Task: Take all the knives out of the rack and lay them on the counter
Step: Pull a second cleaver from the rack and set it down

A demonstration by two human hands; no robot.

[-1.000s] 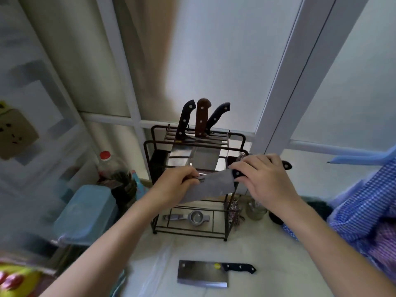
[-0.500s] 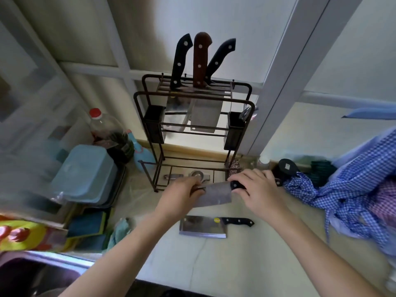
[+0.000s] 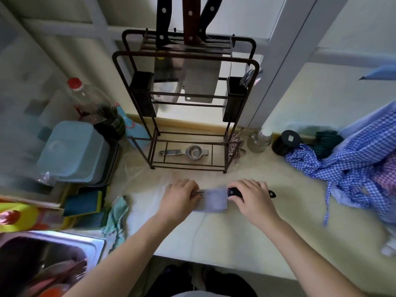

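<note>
My two hands hold one cleaver (image 3: 214, 199) flat and low over the counter (image 3: 267, 232), in front of the rack (image 3: 242, 116). My right hand (image 3: 255, 199) is wrapped around its black handle, whose butt pokes out past my knuckles. My left hand (image 3: 182, 198) pinches the far end of the blade. The blade is blurred, and I cannot tell whether it touches the counter or whether anything lies beneath it.

Three knives stand in the top slots of the rack: a black-handled knife (image 3: 162, 20) on the left, a brown-handled knife (image 3: 190, 18) in the middle and a second black-handled knife (image 3: 206, 16) leaning on the right. All three handles are cut off by the top edge. Two broad blades hang below the slots; the third knife's blade is hidden behind them.

One metal squeezer (image 3: 186, 152) lies on the rack's bottom shelf. Two black cups (image 3: 142, 95) hang on the rack's sides, one on each side. To the left are one red-capped bottle (image 3: 94, 103) and one blue tub (image 3: 72, 151). To the right are one small glass jar (image 3: 259, 140), one dark jar (image 3: 286, 142) and a heap of blue checked cloth (image 3: 353, 166). One sink (image 3: 42, 262) shows at lower left, its contents too blurred to name.
</note>
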